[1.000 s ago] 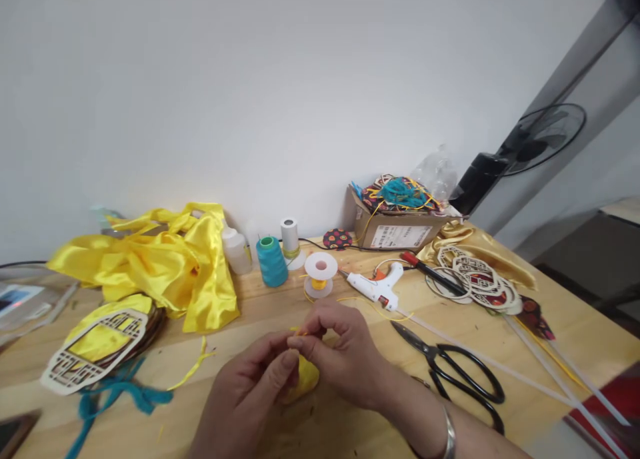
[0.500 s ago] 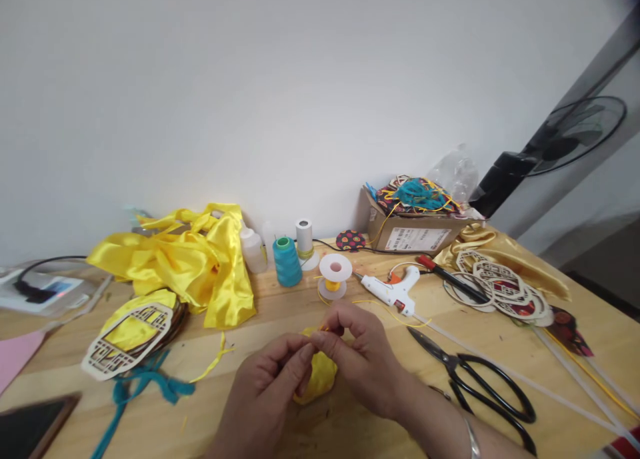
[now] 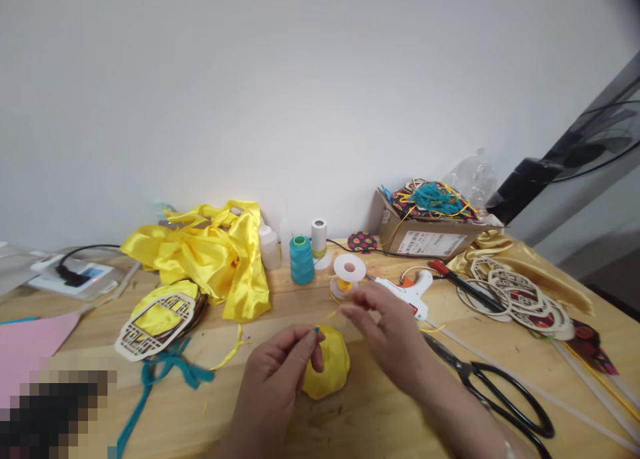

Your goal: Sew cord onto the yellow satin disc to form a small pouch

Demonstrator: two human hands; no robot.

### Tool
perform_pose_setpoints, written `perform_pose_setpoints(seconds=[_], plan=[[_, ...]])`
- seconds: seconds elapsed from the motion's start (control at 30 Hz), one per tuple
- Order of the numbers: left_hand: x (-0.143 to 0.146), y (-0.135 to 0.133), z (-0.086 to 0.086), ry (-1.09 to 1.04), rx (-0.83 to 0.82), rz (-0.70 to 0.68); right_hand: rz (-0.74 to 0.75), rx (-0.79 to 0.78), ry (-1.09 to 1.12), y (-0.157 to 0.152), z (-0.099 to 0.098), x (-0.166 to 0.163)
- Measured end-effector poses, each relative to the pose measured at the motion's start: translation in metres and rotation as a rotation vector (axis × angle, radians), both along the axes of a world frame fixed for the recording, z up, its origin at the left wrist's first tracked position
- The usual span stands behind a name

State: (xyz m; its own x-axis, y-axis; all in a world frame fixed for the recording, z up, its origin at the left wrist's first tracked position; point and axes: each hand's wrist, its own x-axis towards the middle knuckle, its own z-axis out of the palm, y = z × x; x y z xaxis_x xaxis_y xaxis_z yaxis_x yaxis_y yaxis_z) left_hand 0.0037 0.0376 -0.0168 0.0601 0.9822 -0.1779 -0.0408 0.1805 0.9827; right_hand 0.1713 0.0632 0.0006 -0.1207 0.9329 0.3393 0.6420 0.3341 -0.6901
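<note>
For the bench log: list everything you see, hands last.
Table: one, wooden, foreground
Satin heap: one, yellow, left
Frame stack: one, pale, left
Strips: several, teal, left
Sheet: one, pink, left
Bottle: one, white, back
Thread cone: one, teal, centre
Flanged spool: one, white, centre
Tall spool: one, white, back
Disc: one, dark, by box
Box: one, brown, back right
Bag: one, clear, by box
Glue gun: one, white, centre
Marker: one, black-red, right
Scissors: one, black-handled, right
Frame pile: one, pale, right
Cloth: one, gold, right
Sticks: several, whitish, right
Fan: one, black, far right
Fabric: one, yellow, front centre
Left hand: one, by fabric, pinching teal bit
Right hand: one, right of fabric
</note>
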Motion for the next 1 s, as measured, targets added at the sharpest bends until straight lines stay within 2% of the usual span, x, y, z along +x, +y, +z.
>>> perform_pose_setpoints(seconds=[0.13,0.2,0.27,0.4,0.53,0.73,0.83,0.93,1.0], plan=[[-0.003,0.0,-0.002,-0.067,-0.028,0.097,-0.261,0.0,-0.533,0.006,0.017,0.039],[-0.003,0.0,-0.002,-0.109,-0.037,0.122,-0.309,-0.055,-0.701,0.01,0.016,0.056],[-0.002,0.001,0.0,-0.141,-0.042,0.136,-0.305,-0.083,-0.775,0.014,0.01,0.065],[-0.001,0.002,0.003,-0.192,-0.044,0.171,-0.279,-0.078,-0.815,0.022,-0.006,0.067],[-0.001,0.003,0.002,-0.214,-0.046,0.201,-0.313,-0.073,-0.809,0.026,-0.016,0.075],[-0.003,0.006,-0.002,-0.233,-0.038,0.244,-0.392,-0.075,-0.82,0.03,-0.015,0.101],[-0.002,0.006,0.002,-0.311,-0.106,0.276,-0.333,-0.001,-0.769,0.034,-0.002,0.086],[0.0,0.003,0.011,-0.368,-0.207,0.256,-0.146,0.098,-0.694,0.04,0.011,0.052],[-0.001,0.0,0.016,-0.371,-0.235,0.206,-0.049,0.099,-0.667,0.045,0.014,0.028]])
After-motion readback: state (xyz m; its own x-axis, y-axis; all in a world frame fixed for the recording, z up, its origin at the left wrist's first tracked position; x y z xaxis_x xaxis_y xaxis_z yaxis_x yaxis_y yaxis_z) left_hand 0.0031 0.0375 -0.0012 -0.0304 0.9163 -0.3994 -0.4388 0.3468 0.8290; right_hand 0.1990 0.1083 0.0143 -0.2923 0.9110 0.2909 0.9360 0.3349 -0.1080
